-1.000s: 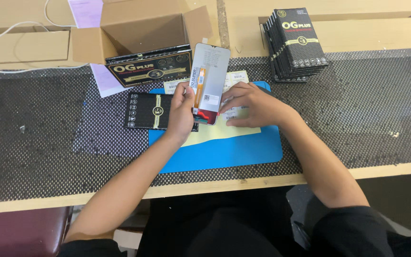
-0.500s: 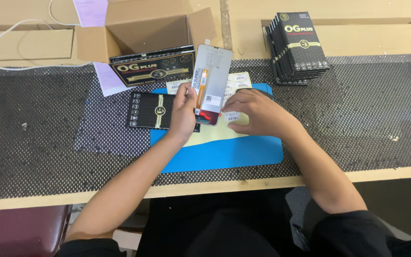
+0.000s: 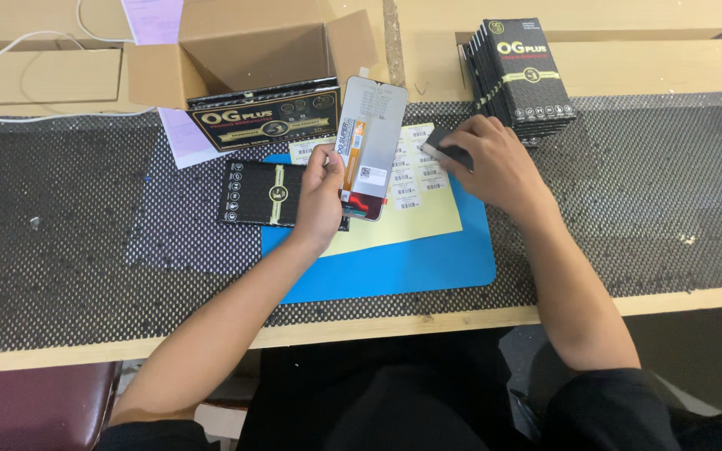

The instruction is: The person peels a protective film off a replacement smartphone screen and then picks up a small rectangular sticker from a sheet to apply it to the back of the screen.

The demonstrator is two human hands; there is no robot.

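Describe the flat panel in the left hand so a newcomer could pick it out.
Start at the blue mat in the middle of the bench. Above its upper left, the left hand holds a thin grey screen panel upright. Unlike the black boxes nearby, it is bare and grey, with an orange strip.

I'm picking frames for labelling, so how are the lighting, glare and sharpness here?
Head view: even, soft light with only faint shadows under the forearms; a pale sheen washes the phone screen panel held in the left hand; the right hand and the small dark object in it look slightly soft; the yellow label sheet is sharp.
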